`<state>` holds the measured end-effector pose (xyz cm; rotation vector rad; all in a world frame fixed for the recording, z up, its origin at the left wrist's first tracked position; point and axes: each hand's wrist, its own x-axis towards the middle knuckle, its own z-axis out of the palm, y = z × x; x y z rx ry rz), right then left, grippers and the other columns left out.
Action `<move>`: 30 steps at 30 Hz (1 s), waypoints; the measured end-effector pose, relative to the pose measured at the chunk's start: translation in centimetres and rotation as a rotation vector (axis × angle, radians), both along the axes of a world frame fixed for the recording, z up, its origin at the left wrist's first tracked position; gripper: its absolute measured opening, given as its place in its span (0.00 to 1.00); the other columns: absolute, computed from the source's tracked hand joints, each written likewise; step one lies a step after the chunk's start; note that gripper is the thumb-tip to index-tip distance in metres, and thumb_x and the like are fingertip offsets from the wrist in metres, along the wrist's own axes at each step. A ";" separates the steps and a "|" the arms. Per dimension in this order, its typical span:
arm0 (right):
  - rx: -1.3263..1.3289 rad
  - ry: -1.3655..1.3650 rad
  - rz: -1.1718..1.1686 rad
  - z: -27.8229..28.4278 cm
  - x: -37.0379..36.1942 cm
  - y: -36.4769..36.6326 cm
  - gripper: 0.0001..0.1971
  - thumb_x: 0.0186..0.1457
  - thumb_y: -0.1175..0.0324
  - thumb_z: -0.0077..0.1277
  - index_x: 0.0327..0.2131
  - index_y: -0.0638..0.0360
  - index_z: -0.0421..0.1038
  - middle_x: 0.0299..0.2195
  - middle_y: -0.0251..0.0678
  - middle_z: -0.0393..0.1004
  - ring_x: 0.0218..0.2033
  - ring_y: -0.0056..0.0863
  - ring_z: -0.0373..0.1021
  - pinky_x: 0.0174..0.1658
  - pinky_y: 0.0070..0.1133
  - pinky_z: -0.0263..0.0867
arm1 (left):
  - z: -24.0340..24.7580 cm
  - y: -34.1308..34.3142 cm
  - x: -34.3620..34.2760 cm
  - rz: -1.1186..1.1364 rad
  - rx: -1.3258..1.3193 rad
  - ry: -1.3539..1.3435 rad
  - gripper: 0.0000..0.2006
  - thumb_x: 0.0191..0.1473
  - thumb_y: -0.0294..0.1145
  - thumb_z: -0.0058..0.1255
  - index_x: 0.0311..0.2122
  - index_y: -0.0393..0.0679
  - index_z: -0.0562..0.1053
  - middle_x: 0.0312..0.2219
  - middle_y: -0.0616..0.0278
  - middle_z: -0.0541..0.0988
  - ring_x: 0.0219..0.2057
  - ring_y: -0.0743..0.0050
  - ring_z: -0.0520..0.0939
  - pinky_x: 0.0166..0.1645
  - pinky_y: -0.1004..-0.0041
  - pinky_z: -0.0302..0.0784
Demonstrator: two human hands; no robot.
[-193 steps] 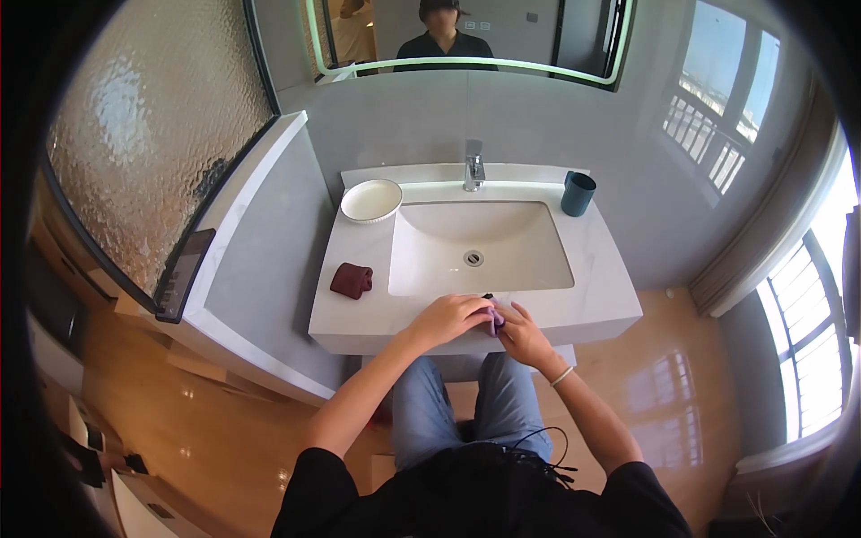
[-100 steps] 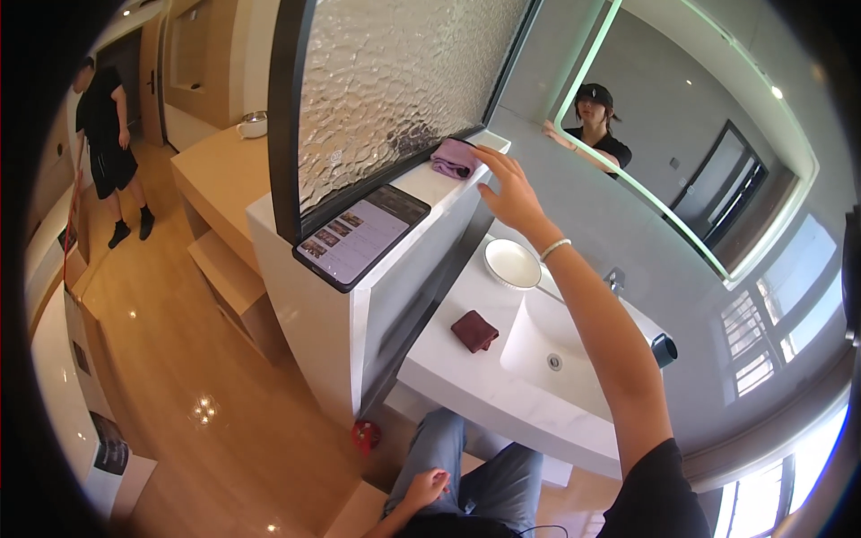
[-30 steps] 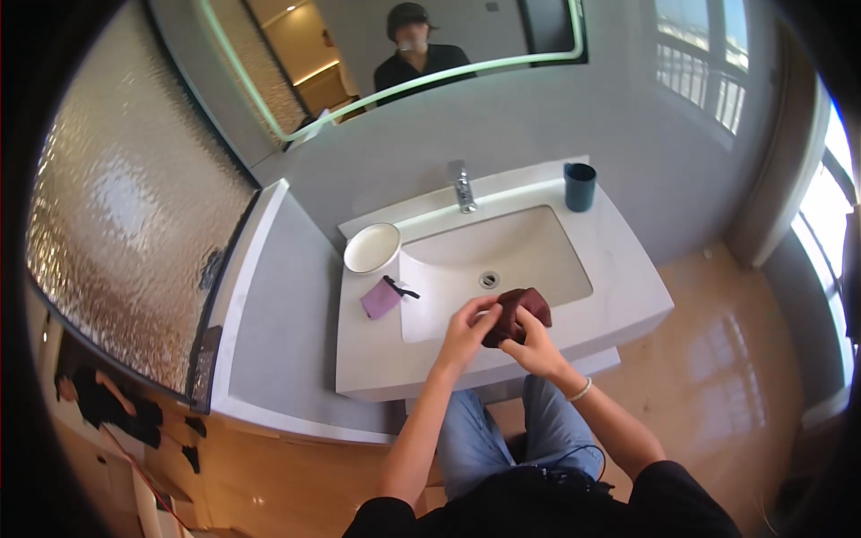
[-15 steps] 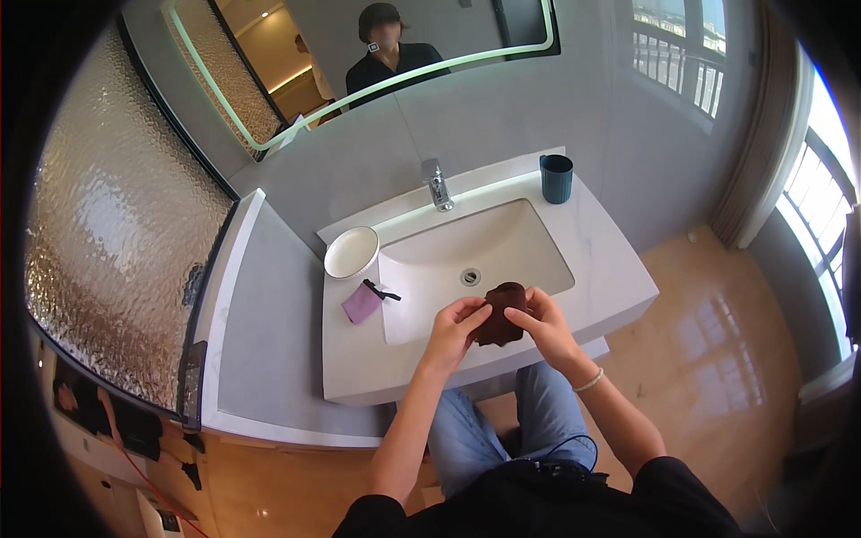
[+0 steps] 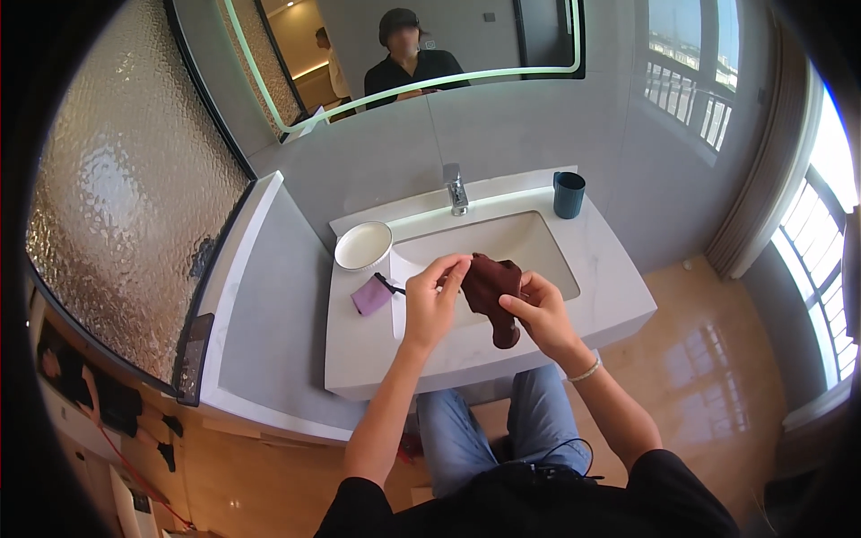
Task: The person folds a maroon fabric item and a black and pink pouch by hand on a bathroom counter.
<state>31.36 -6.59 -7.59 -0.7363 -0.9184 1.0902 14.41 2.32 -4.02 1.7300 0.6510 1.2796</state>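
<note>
A dark maroon piece of soft cloth (image 5: pixel 492 285), loosely sock-shaped, hangs between my hands above the front of the sink (image 5: pixel 547 235). The fingertips of my left hand (image 5: pixel 435 300) pinch its upper left corner. My right hand (image 5: pixel 544 314) grips its right side, thumb on top, while a narrow end droops below. On the counter left of the basin lies a small purple pouch (image 5: pixel 370 296) with a black strap, nearest my left hand. A white round bowl (image 5: pixel 363 247) stands just behind the pouch.
A chrome faucet (image 5: pixel 456 190) rises behind the basin. The dark teal mug (image 5: pixel 569 195) stands at the counter's back right corner. A grey half wall (image 5: pixel 269 305) with white edging borders the left. Another person (image 5: pixel 112 399) is at far lower left.
The cloth, bunched up before, is now opened out and longer, its end hanging down. My left hand has risen to its upper corner. The view has shifted slightly.
</note>
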 end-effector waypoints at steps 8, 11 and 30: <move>-0.030 0.005 0.179 -0.5 -1.1 0.7 0.27 0.65 0.57 0.47 0.62 0.57 0.56 0.56 0.36 0.64 0.57 0.29 0.64 0.57 0.29 0.62 | 7.8 -0.1 1.0 -0.177 0.163 0.102 0.11 0.64 0.34 0.50 0.43 0.38 0.77 0.35 0.64 0.83 0.37 0.82 0.80 0.43 0.81 0.74; 0.115 0.203 0.465 -0.2 -0.6 0.8 0.32 0.62 0.53 0.50 0.65 0.49 0.52 0.62 0.32 0.61 0.62 0.29 0.59 0.63 0.35 0.55 | 9.5 -0.5 1.6 -0.279 0.154 0.093 0.10 0.64 0.34 0.50 0.43 0.38 0.77 0.35 0.64 0.82 0.38 0.80 0.80 0.46 0.79 0.75; 0.165 -0.884 -0.167 10.6 6.6 -0.2 0.11 0.52 0.75 0.60 0.40 0.63 0.73 0.31 0.30 0.76 0.35 0.16 0.68 0.40 0.19 0.66 | 3.8 1.4 3.3 -0.875 -0.601 -0.118 0.22 0.65 0.48 0.45 0.51 0.39 0.73 0.43 0.64 0.79 0.46 0.76 0.77 0.53 0.74 0.70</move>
